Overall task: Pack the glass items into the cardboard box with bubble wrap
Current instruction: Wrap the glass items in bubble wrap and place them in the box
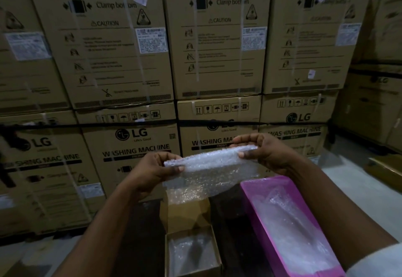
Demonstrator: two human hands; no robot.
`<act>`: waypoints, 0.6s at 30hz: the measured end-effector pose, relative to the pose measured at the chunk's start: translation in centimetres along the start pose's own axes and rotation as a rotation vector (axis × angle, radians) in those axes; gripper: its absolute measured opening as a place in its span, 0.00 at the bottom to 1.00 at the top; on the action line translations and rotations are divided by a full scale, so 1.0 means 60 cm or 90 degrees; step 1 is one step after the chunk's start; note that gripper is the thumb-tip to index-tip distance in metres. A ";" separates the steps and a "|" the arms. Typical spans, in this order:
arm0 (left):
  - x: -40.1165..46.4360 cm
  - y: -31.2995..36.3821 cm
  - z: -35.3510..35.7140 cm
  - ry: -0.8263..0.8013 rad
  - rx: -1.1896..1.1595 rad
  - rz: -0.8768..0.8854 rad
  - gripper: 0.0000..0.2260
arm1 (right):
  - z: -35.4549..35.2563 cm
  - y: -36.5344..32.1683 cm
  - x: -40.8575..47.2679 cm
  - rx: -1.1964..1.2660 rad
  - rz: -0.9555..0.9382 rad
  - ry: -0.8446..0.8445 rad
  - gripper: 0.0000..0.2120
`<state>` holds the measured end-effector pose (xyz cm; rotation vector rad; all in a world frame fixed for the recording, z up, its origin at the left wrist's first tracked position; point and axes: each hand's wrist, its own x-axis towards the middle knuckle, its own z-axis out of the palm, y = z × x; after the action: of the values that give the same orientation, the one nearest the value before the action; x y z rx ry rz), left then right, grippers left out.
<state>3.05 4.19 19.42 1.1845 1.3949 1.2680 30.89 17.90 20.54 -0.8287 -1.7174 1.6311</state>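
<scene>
many stacked washing-machine cartons (215, 37) behind

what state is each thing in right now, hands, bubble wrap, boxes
left hand: pinches the left end of the bubble wrap
right hand: pinches the right end
bubble wrap: held up in the air, stretched between both hands, its lower part hanging down
cardboard box: open, flap up, clear wrapping inside
pink box: open, bubble wrap inside
washing machine cartons: stacked, strapped shut
</scene>
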 end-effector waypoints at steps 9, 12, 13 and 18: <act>0.004 -0.015 0.008 -0.081 -0.180 0.004 0.05 | 0.000 0.013 0.003 0.095 0.021 -0.049 0.16; 0.004 -0.018 0.010 -0.068 -0.228 0.023 0.07 | 0.003 0.028 0.001 0.230 0.015 -0.103 0.27; 0.004 -0.019 0.010 -0.068 -0.238 0.020 0.08 | 0.005 0.034 0.000 0.232 0.019 -0.127 0.31; 0.003 -0.016 0.013 -0.049 -0.217 0.019 0.12 | 0.014 0.044 -0.004 0.304 0.030 -0.125 0.23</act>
<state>3.70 4.46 18.40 1.0100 1.0559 1.4011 30.44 17.31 17.88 -0.4918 -1.3449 2.0951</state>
